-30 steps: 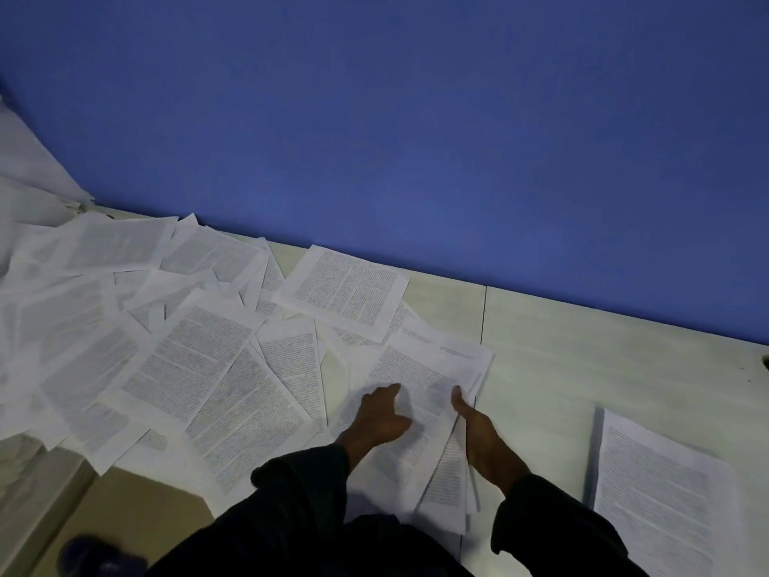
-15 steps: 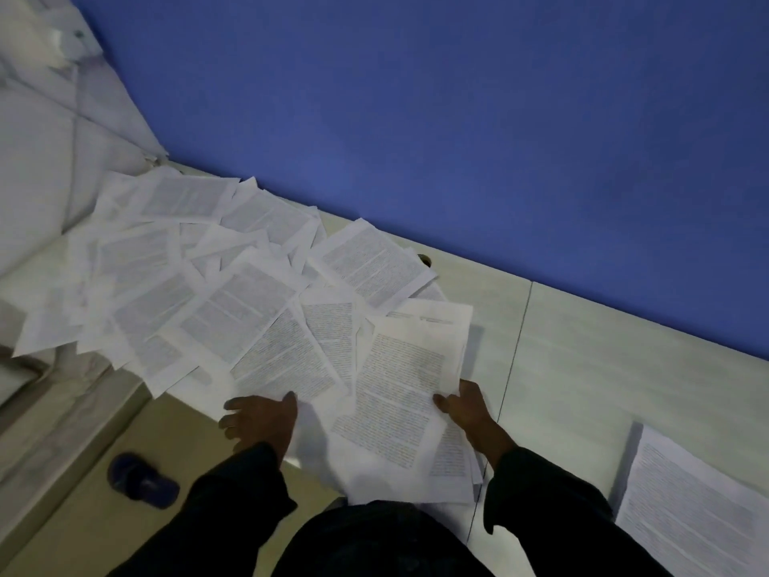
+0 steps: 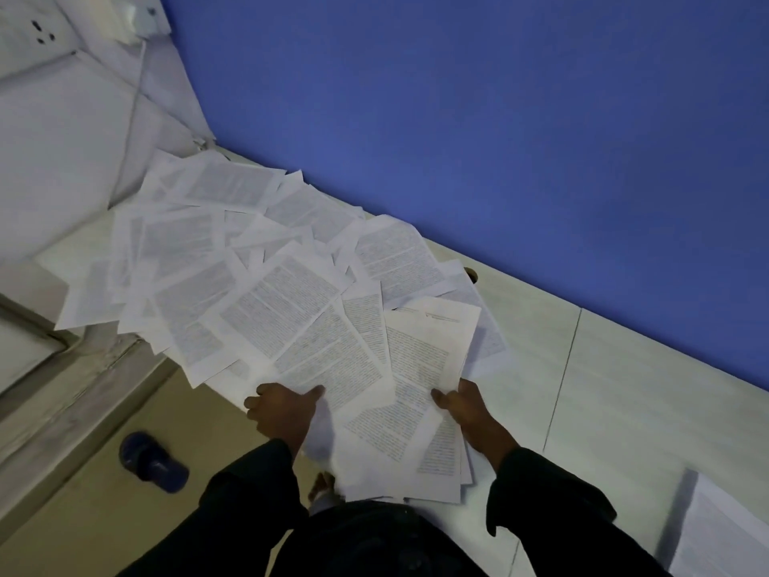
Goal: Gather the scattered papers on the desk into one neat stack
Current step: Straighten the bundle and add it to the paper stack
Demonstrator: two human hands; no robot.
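Scattered papers [image 3: 258,260] cover the left and centre of the frame, printed sheets overlapping at all angles on a pale table [image 3: 624,389], running from the corner at upper left down toward the person at the bottom. Some sheets overhang the table's near edge at left.

Left hand [image 3: 283,412] at lower centre: thumb on top of the near edge of a printed sheet, fingers curled under it, so it grips the sheet at the table edge.

Right hand [image 3: 468,403] just right of that: thumb on top and fingers under a fanned bunch of sheets [image 3: 420,393], holding its right side. The bunch lies tilted, partly over the table edge toward the person's body. The two hands are apart, with printed pages between them.

Dark sleeves [image 3: 541,485] cover both forearms at the bottom of the frame.

A separate neat pile of paper [image 3: 724,530] sits at the lower right corner of the frame, well apart from the spread.

Blue wall [image 3: 499,139] fills the upper right, meeting the table's far edge. White wall panel with a socket [image 3: 41,33] at upper left. A blue slipper [image 3: 152,460] lies on the tan floor [image 3: 104,493] at lower left, beside the table.
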